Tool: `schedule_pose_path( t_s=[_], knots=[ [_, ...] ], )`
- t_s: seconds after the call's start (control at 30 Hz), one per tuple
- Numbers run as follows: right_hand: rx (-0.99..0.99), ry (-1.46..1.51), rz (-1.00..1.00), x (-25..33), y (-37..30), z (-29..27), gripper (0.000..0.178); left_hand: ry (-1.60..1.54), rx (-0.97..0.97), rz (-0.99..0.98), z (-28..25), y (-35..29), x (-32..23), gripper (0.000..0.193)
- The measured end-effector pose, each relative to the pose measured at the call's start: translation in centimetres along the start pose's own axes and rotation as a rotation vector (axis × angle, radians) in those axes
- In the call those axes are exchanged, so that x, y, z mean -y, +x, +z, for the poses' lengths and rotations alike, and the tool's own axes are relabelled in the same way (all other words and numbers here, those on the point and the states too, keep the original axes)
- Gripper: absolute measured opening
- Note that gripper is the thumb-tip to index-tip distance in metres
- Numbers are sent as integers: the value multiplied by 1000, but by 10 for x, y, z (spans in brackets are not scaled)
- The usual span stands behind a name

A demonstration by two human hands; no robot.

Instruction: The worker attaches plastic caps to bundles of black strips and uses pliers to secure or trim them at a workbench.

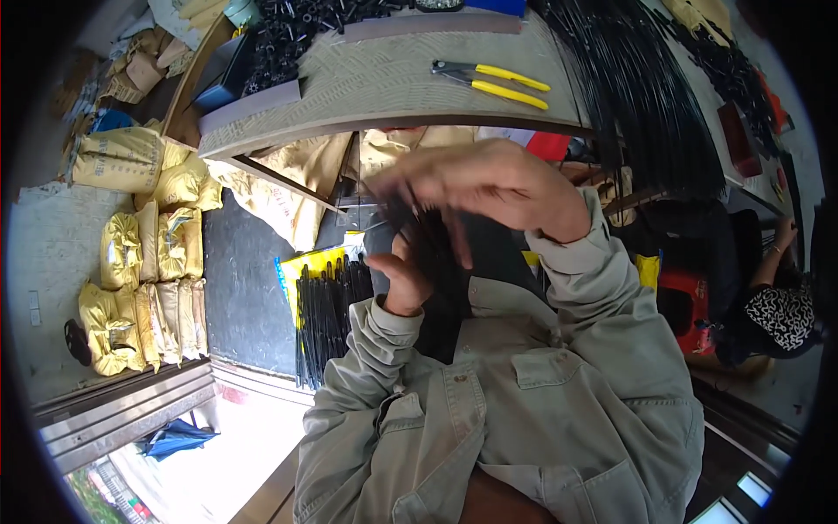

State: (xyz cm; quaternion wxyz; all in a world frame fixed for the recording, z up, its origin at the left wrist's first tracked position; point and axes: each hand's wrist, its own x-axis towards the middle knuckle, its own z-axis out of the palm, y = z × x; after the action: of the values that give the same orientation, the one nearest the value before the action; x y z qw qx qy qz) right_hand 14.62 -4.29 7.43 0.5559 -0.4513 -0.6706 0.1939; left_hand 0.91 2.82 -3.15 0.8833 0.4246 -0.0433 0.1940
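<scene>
Close to my chest, a bundle of thin black cable-like strands (426, 237) stands roughly upright between my hands. My left hand (405, 278) is closed round its lower part, with the thumb sticking out to the left. Over the bundle's top arches my right hand (497, 182), palm down. Its fingers reach left and are smeared by motion, so their grip on the strands cannot be made out. Beyond my hands, yellow-handled pincers (497, 83) lie on the workbench (375, 79).
Long black strands (646, 105) hang over the bench's right side. Small black parts (297, 31) are heaped at its far left. More black strands (327, 306) stand below on the left, near yellow sacks (122, 244). At the right sits another person (777, 306) near a red stool (685, 306).
</scene>
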Motion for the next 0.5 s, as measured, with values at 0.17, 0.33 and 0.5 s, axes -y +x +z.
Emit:
schedule_pose_path(
  t_s=[0.17,0.33,0.5],
  knots=[
    [-314,-4,293,-25,-17,-1,17,175,-272,-255,-1,19,-8,28],
    [-314,-121,672,-54,-47,25,12,41,-354,-324,-8,22,-4,22],
    [-453,-175,588,-62,-54,26,13,-26,-389,-330,-10,21,3,24]
  ],
)
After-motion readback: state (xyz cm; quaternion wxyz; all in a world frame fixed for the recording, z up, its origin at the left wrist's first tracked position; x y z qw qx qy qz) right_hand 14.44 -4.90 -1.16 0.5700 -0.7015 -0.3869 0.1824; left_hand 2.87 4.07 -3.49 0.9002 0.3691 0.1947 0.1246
